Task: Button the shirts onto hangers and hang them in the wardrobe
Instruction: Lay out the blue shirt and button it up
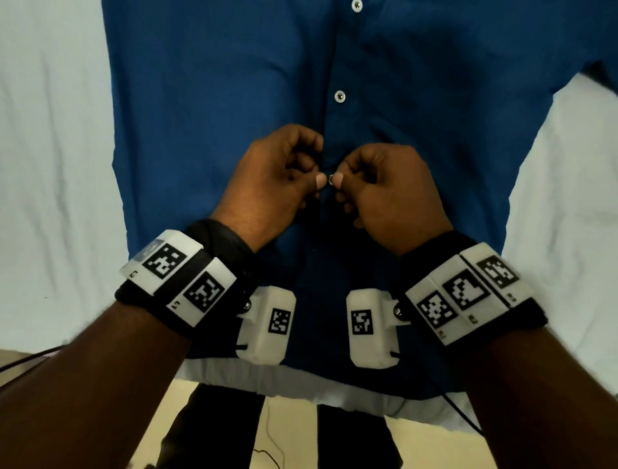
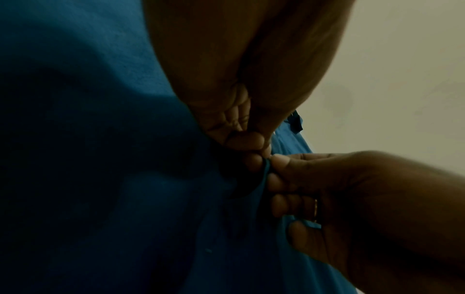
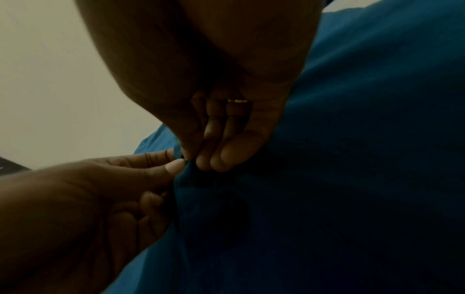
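A white sheet covers the bed, and a blue shirt lies flat on it, front side up. The shirt fills the middle of the head view, with its bottom edge close to the person.

On the left, the left hand sits on the shirt front, near the middle line. Its fingers are curled in, and its grip is narrow: the thumb and first finger pinch the edge of the shirt cloth. In the left wrist view, the left hand has its fingertips pressed tight on a fold of blue cloth.

Between the two thumbs a small button peeks out. It is shiny and only partly seen. You cannot tell whether it is all the way through its hole.

Up the middle line of the shirt, two white buttons are closed. One button is just above the hands, and the other one is at the top edge of the view.

On the right, the right hand faces the left hand, and the two thumbs almost touch. Its grip is narrow too, with curled fingers pinching the other edge of the shirt cloth. In the right wrist view, the right hand wears a gold ring on one finger, and the left hand comes in from the side to meet it.

Both wrists wear black bands with white boxes that have black square marks on them.
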